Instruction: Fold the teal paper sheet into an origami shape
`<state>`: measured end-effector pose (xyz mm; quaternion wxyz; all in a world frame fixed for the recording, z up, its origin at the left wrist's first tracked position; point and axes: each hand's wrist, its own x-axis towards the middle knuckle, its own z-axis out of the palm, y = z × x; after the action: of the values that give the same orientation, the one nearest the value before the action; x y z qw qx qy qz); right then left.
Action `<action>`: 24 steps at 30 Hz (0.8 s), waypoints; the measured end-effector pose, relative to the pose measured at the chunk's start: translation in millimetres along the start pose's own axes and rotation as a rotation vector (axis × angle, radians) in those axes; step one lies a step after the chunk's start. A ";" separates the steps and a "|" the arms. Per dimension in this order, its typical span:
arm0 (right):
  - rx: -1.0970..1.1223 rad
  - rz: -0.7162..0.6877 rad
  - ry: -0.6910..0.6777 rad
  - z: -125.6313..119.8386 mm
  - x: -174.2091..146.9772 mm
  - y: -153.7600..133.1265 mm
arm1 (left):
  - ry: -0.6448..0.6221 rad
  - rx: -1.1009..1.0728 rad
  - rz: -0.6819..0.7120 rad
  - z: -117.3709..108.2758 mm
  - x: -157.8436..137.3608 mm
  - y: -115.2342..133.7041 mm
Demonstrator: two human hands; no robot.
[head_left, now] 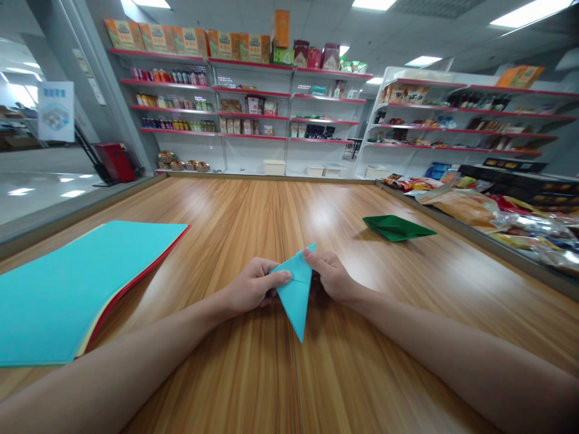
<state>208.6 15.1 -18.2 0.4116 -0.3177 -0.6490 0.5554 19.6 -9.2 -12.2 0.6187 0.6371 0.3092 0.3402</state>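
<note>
A piece of light-blue folded paper [297, 301] is held up over the middle of the wooden table, one sharp corner pointing down toward me. My left hand [257, 282] pinches its left side, the thumb lying on the front face and the fingers behind. At the upper right corner, my right hand [332, 274] grips it with the thumb on top; its other fingers are mostly hidden behind the paper. A crease runs across the sheet near my left thumb.
A stack of coloured paper [104, 271], light blue on top with red and cream beneath, lies at the left. To the right sits a folded green paper [398, 229]. Packaged snacks [474, 211] line the table's right edge. Stocked shelves [253, 114] stand beyond the table [235, 205].
</note>
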 end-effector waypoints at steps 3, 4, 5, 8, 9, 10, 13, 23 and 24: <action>-0.004 0.019 -0.038 -0.4 0.6 -0.4 | 0.013 0.023 0.014 -0.8 -0.4 -1.4; -0.008 0.028 -0.057 -0.4 0.7 -0.8 | 0.015 0.019 0.019 -1.5 -0.4 -1.6; -0.013 0.034 -0.072 -0.2 0.5 -1.3 | 0.014 0.006 0.022 -2.5 -0.3 -1.8; -0.051 0.036 -0.080 0.3 -1.2 -2.2 | -0.026 -0.064 0.009 -6.0 0.7 -1.6; -0.070 0.036 -0.075 0.5 -2.0 -2.2 | -0.043 -0.086 0.001 -6.9 1.0 -1.4; -0.087 0.039 -0.066 0.5 -2.7 -1.9 | -0.056 -0.100 -0.007 -7.2 1.2 -1.2; -0.085 0.055 -0.041 0.5 -3.3 -0.4 | -0.023 -0.075 -0.007 -5.5 0.9 -0.9; -0.131 0.086 -0.167 2.4 -6.0 -1.9 | -0.023 -0.116 -0.025 -7.0 1.4 -0.7; -0.123 0.085 -0.164 2.7 -6.0 -1.8 | -0.034 -0.129 -0.024 -7.2 1.6 -0.8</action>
<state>209.0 8.3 -17.7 0.3128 -0.3234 -0.6992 0.5556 14.7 -3.7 -12.9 0.6676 0.5978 0.2836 0.3413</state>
